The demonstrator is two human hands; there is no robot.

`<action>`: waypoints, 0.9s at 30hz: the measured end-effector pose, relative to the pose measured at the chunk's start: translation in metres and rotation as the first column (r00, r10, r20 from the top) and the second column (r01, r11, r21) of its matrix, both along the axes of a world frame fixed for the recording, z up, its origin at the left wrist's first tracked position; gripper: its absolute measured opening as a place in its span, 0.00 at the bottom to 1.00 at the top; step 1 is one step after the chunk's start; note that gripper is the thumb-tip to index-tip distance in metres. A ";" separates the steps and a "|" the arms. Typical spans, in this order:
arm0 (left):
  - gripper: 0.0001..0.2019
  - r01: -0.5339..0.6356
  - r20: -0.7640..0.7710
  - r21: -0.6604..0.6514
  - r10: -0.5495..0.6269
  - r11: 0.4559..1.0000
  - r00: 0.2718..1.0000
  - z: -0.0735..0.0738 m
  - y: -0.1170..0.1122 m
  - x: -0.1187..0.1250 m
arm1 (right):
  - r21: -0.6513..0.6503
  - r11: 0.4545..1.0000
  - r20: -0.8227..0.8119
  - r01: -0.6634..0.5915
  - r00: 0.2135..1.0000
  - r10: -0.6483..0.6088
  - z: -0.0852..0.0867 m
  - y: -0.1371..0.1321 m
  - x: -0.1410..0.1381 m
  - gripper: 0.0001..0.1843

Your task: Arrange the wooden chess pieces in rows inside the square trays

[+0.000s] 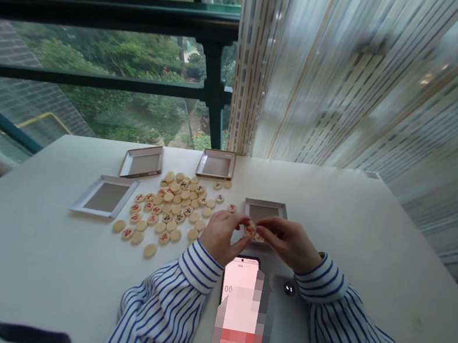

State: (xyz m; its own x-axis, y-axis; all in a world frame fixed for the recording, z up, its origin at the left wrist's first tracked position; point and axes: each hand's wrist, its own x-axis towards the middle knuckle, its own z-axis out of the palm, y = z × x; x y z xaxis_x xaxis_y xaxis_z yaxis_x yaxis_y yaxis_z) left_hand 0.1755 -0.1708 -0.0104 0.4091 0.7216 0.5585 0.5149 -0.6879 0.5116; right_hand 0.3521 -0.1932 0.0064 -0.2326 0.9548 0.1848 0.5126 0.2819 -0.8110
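Note:
My left hand [224, 234] and my right hand [287, 242] meet over the near edge of a small grey-and-white tray [266, 209]. Both pinch round cream game pieces with red characters [250, 230] between their fingertips. A heap of several such round pieces [172, 206], some marked red, some black, some blank side up, lies on the white table [374, 250] just left of my left hand. Both sleeves are blue-and-white striped.
Three more shallow trays stand on the table: one at the left [106, 196], one tilted behind it [143, 161], one at the back centre [216, 164]. A phone [241, 274] lies between my forearms. A window and a striped curtain [382, 80] rise behind the table.

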 end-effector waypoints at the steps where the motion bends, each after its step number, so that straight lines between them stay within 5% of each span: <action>1: 0.12 0.011 0.010 -0.002 -0.011 1.000 1.000 -0.001 -0.001 0.001 | -0.024 1.000 -0.031 -0.007 0.999 0.006 -0.001 0.000 0.000 0.14; 14: 0.12 0.029 0.140 -0.065 -0.020 0.997 0.990 -0.005 -0.006 0.002 | -0.239 0.968 -0.379 -0.078 0.925 -0.019 -0.006 0.001 -0.002 0.15; 27: 0.07 0.089 0.262 -0.243 -0.022 0.966 0.965 0.001 -0.008 -0.002 | -0.254 0.959 -0.422 -0.128 0.907 0.009 -0.004 -0.001 -0.002 0.16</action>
State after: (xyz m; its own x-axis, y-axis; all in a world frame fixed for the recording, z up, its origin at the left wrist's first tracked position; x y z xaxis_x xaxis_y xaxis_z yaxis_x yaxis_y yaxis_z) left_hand 0.1734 -0.1784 -0.0095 0.3201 0.8319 0.4533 0.3088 -0.5440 0.7802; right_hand 0.3503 -0.1946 0.0023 -0.2585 0.9659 0.0164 0.1027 0.0444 -0.9937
